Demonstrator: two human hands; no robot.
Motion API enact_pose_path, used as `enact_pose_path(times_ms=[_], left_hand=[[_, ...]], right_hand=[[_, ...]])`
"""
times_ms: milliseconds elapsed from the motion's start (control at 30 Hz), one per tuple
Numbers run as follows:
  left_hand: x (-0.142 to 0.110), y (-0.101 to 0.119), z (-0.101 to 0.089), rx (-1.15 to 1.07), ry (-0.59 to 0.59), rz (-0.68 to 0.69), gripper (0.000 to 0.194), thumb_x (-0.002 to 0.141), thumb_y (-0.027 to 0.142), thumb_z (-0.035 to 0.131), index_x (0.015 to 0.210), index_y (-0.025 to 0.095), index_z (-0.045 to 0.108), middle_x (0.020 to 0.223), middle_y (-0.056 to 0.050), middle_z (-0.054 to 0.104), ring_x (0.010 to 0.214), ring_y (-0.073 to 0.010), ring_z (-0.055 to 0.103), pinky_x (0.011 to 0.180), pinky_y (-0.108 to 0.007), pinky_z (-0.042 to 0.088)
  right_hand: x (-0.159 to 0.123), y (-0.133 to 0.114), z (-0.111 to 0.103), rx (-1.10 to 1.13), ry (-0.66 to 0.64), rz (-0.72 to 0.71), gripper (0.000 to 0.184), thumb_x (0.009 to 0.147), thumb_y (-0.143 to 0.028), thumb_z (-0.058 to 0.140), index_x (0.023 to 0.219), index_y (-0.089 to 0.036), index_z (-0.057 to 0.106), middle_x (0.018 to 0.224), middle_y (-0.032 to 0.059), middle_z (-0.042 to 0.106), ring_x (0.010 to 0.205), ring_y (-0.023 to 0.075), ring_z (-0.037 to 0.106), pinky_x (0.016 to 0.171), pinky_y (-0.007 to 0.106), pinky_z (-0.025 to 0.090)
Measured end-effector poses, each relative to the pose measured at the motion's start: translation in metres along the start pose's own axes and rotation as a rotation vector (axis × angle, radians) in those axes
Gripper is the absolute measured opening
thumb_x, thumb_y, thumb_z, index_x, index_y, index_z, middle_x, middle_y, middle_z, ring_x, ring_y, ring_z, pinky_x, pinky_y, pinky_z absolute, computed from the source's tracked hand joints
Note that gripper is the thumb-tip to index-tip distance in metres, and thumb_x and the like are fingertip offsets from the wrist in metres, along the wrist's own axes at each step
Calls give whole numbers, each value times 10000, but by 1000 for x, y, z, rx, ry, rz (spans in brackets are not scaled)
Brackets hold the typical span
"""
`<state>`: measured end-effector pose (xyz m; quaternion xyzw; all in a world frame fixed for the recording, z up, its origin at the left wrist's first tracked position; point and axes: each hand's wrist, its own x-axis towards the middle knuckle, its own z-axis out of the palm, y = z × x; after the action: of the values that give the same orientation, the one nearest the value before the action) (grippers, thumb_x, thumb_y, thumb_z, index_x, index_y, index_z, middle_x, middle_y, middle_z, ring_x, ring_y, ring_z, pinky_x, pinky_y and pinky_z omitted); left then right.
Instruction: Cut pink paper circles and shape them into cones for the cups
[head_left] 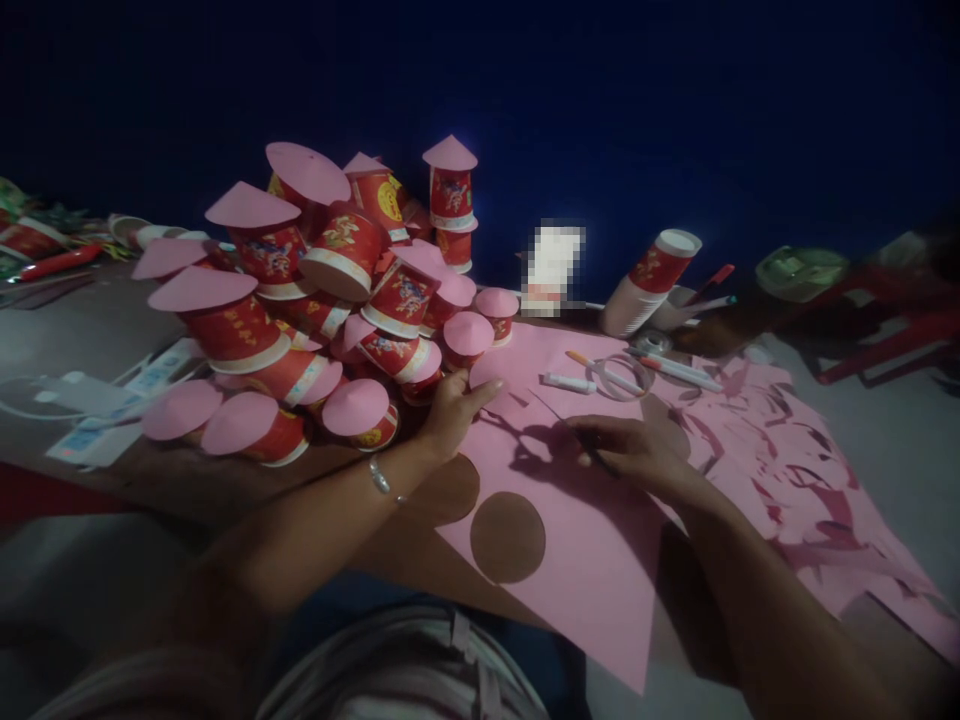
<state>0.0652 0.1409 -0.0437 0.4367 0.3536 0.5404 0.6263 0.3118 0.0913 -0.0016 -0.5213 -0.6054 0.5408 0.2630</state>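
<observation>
My left hand, with a silver bracelet at its wrist, pinches a pink paper piece with a rounded edge, the thumb on top. In my right hand is a dark-handled pair of scissors, its thin blades pointing at that piece. Its handles are mostly hidden by my fingers. Below both hands lies a large pink paper sheet with round holes cut in it. Beside my left hand, red paper cups with pink cone tops are piled up.
A white marker, a tape roll and pens lie beyond my right hand. A tilted stack of paper cups stands behind them. Pink paper scraps cover the right side. A white power strip sits at left.
</observation>
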Motion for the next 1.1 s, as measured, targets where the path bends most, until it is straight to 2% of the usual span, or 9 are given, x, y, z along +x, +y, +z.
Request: enact_pose_path(times_ms=[167, 333, 633, 933, 1100], left_hand=[[1, -1, -1, 17, -27, -19, 314, 766, 364, 765, 965, 126, 717, 804, -60, 743, 681, -180, 679, 660, -288, 530], [0, 1, 0, 88, -16, -18, 312, 756, 363, 773, 952, 127, 716, 842, -55, 744, 739, -181, 675, 693, -286, 526], [-2, 3, 1, 149, -60, 27, 317, 794, 358, 735, 1014, 131, 714, 924, -65, 739, 834, -190, 661, 804, -318, 516], [-3, 2, 1, 156, -52, 37, 308, 802, 361, 721, 1017, 141, 711, 890, -47, 718, 772, -164, 632, 724, -279, 506], [-3, 3, 0, 170, -41, 30, 285, 796, 354, 727, 988, 143, 709, 864, -38, 709, 768, -160, 625, 749, -282, 508]], right_hand=[[-1, 2, 7, 17, -6, -72, 455, 717, -431, 797, 1115, -212, 766, 1070, 89, 765, 986, 296, 710, 895, 421, 578], [-3, 2, 9, -40, 28, -101, 393, 795, -389, 719, 1146, -216, 757, 1057, 93, 772, 906, 263, 726, 785, 371, 611], [-3, 3, 7, -117, 18, -158, 363, 835, -358, 670, 1150, -199, 756, 1104, 90, 768, 973, 271, 723, 860, 378, 601], [-4, 0, 8, -169, 18, -160, 345, 842, -306, 642, 1153, -210, 758, 1153, 84, 757, 1007, 271, 725, 870, 364, 608], [-4, -3, 8, -163, 16, -143, 346, 828, -293, 655, 1147, -213, 762, 1131, 79, 765, 995, 279, 729, 868, 379, 612]])
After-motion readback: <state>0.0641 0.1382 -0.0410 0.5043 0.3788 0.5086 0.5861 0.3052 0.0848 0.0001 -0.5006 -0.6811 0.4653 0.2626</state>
